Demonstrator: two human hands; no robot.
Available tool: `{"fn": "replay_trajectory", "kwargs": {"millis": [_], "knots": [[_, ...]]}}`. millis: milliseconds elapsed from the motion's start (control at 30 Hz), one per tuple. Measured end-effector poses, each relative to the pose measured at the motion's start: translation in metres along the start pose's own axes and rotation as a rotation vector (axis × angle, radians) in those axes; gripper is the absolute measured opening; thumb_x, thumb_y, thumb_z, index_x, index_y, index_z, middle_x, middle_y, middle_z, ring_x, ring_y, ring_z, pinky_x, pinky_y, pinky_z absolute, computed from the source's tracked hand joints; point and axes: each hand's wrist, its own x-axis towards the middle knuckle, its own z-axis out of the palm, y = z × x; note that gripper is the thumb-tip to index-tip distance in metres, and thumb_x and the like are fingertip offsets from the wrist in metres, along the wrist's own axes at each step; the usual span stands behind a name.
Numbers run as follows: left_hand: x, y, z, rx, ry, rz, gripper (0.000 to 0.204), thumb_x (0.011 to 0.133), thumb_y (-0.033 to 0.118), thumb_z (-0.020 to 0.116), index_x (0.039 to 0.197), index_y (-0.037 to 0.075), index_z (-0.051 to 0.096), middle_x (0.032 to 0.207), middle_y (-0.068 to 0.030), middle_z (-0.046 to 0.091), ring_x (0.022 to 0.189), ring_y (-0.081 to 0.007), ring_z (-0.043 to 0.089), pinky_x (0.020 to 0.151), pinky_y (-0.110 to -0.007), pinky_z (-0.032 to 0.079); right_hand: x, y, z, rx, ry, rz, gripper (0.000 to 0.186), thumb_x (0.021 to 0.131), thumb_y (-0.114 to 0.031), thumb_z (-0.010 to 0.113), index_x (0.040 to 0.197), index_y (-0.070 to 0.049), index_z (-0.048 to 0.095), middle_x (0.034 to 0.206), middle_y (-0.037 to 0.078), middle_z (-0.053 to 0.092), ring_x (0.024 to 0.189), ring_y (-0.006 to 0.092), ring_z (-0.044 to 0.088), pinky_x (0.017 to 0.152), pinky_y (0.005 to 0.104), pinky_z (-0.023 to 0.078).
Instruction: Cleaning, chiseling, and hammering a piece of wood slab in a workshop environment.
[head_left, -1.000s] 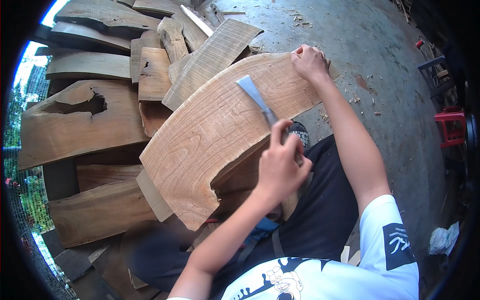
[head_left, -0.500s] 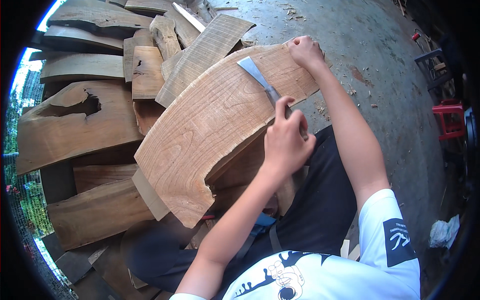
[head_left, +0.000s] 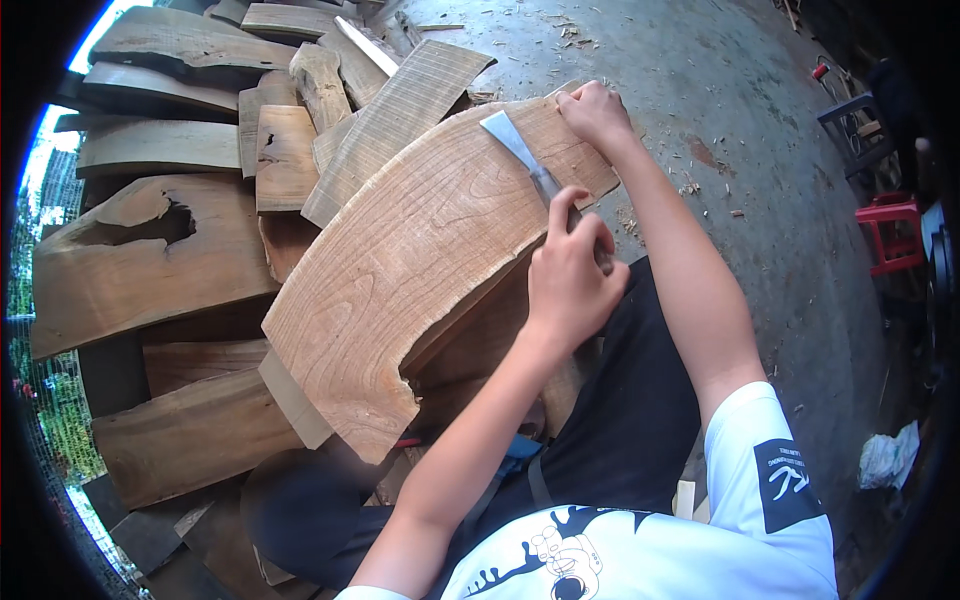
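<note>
A broad, curved wooden board [head_left: 400, 230] with a wavy inner edge and a notch at its near end lies slanting in front of me. My left hand [head_left: 577, 262] is closed round the handle of a flat scraper [head_left: 518, 147] with a flared metal blade, index finger crooked over the handle. Its blade is over the board's upper face, towards the far right end; whether it touches the wood I cannot tell. At that far right end, my right hand [head_left: 597, 115] is closed on the board's edge, fingertips hidden.
To the left is a pile of rough planks [head_left: 150, 250], one with a large hole. A ridged plank [head_left: 400, 130] slants just behind the board. Wood chips litter the concrete floor [head_left: 700, 90]. A red stool [head_left: 890, 232] and crumpled white plastic [head_left: 888, 458] are at the right.
The view has shifted slightly, so the board and pile appear a little further left. Against the board, the scraper has moved slightly towards my right hand. Both hands keep their holds.
</note>
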Motion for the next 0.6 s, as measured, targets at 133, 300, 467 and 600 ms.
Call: {"fn": "replay_trajectory", "kwargs": {"millis": [133, 300, 467, 600], "knots": [[-0.005, 0.016, -0.005, 0.006, -0.051, 0.032, 0.018, 0.069, 0.008, 0.072, 0.083, 0.003, 0.062, 0.135, -0.0177, 0.057, 0.097, -0.0400, 0.071, 0.081, -0.047, 0.059, 0.004, 0.002, -0.006, -0.010, -0.057, -0.022, 0.041, 0.094, -0.040, 0.060, 0.111, -0.009, 0.081, 0.125, 0.028, 0.071, 0.119, 0.0428, 0.069, 0.109, 0.0489, 0.052], [0.039, -0.009, -0.015, 0.026, -0.067, -0.066, 0.016, 0.071, 0.006, 0.071, 0.083, 0.000, 0.063, 0.135, -0.0183, 0.059, 0.095, -0.0372, 0.072, 0.080, -0.047, 0.058, 0.002, -0.003, -0.009, 0.033, -0.040, -0.014, 0.045, 0.095, -0.040, 0.060, 0.111, -0.002, 0.079, 0.126, 0.029, 0.070, 0.121, 0.0435, 0.068, 0.110, 0.0486, 0.052], [0.012, 0.014, -0.003, 0.070, -0.142, 0.088, 0.016, 0.069, 0.009, 0.072, 0.081, 0.003, 0.062, 0.133, -0.0161, 0.060, 0.094, -0.0373, 0.072, 0.081, -0.048, 0.059, 0.020, 0.007, 0.005, 0.009, -0.010, -0.011, 0.049, 0.098, -0.047, 0.060, 0.107, -0.003, 0.080, 0.115, 0.023, 0.074, 0.110, 0.0365, 0.071, 0.103, 0.0432, 0.054], [0.047, -0.008, -0.001, 0.080, -0.084, 0.064, 0.016, 0.070, 0.008, 0.071, 0.082, 0.002, 0.062, 0.136, -0.0176, 0.060, 0.089, -0.0381, 0.072, 0.079, -0.049, 0.058, 0.036, 0.016, 0.011, 0.092, -0.001, 0.025, 0.058, 0.100, -0.052, 0.056, 0.109, 0.001, 0.077, 0.111, 0.023, 0.073, 0.107, 0.0340, 0.069, 0.101, 0.0420, 0.053]]}}
